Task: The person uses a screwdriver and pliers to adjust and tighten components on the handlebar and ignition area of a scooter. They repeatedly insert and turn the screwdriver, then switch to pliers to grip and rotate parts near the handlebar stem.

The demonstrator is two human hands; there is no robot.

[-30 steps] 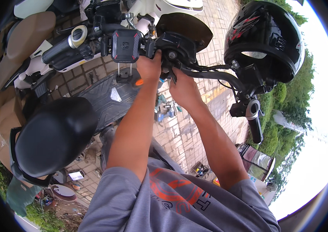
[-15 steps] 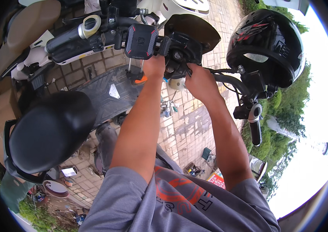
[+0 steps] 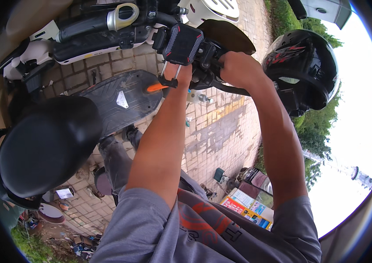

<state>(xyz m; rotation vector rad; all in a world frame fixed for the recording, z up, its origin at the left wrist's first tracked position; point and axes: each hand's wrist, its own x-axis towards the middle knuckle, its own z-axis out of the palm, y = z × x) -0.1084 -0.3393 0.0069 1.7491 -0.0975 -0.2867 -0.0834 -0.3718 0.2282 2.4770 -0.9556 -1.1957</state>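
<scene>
Here, phone holder [image 3: 184, 44] overlaps left hand [image 3: 185, 75]; helmet [image 3: 304, 59] near right hand [image 3: 242, 69]; hands' grip unclear.

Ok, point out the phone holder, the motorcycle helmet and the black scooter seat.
Phone holder [image 3: 184, 44], head view: middle of its black plate.
Motorcycle helmet [image 3: 306, 57], head view: its glossy black shell.
Black scooter seat [image 3: 48, 147], head view: middle of its cushion.

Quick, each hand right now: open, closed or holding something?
Left hand: mostly hidden behind the phone holder; cannot tell.
Right hand: at the scooter's black dash; whether closed or holding anything, cannot tell.
</scene>
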